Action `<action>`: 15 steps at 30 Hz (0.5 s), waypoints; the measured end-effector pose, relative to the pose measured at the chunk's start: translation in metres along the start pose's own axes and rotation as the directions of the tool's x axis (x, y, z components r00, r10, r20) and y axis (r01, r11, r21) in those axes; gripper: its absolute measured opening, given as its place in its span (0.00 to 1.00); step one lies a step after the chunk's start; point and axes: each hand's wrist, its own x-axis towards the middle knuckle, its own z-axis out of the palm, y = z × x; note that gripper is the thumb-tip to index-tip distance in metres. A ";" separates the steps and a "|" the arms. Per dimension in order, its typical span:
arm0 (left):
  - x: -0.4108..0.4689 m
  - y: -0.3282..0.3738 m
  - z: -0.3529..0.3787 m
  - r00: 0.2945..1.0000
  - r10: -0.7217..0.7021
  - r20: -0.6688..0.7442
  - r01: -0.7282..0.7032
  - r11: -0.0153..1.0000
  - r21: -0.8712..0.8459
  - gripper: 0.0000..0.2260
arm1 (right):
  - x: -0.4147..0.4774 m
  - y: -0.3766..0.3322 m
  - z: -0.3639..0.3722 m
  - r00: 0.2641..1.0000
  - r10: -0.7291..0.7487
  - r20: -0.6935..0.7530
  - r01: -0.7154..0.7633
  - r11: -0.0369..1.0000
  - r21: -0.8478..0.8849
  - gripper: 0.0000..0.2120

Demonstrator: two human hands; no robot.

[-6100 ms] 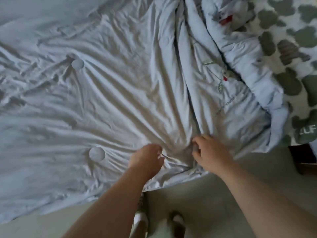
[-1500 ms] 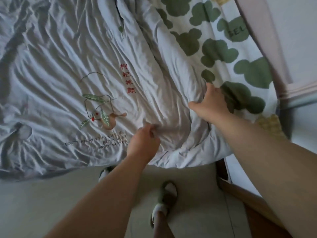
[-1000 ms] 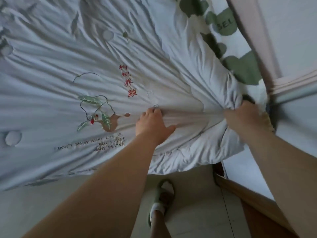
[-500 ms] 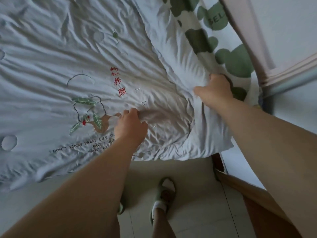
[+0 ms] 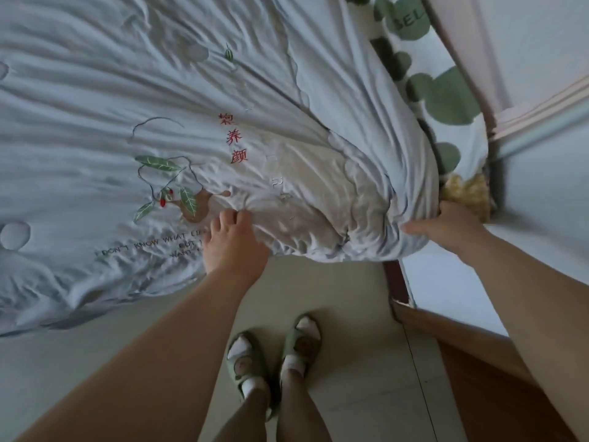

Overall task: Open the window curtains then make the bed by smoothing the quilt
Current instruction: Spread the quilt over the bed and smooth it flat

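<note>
Smoothing step. Quilt (image 5: pixel 191 90) on bed (image 5: pixel 446 100), near-right corner bunched. My left hand (image 5: pixel 234 240) pinches fabric, right hand (image 5: pixel 446 228) grips corner. Next, probably: pull corner right, flatten wrinkles.

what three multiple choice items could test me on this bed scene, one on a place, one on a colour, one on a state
1. Where does the right hand hold the quilt?
A its middle
B its bunched corner at the bed's edge
C a part lying on the floor

2. What colour are the stitched characters on the quilt?
A blue
B black
C red

3. What is the left hand doing?
A gripping a fold of the quilt
B hanging free
C resting palm up

Answers:
1 B, its fingers wrap the gathered corner beside the green-spotted sheet.
2 C, they show red on pale cloth.
3 A, its fingers curl into creased fabric near the leaf embroidery.
</note>
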 end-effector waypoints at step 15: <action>-0.046 0.039 0.030 0.985 -0.123 0.123 0.135 0.987 -0.092 0.25 | 0.000 0.063 -0.024 0.974 -0.089 -0.210 0.019 0.949 -0.316 0.19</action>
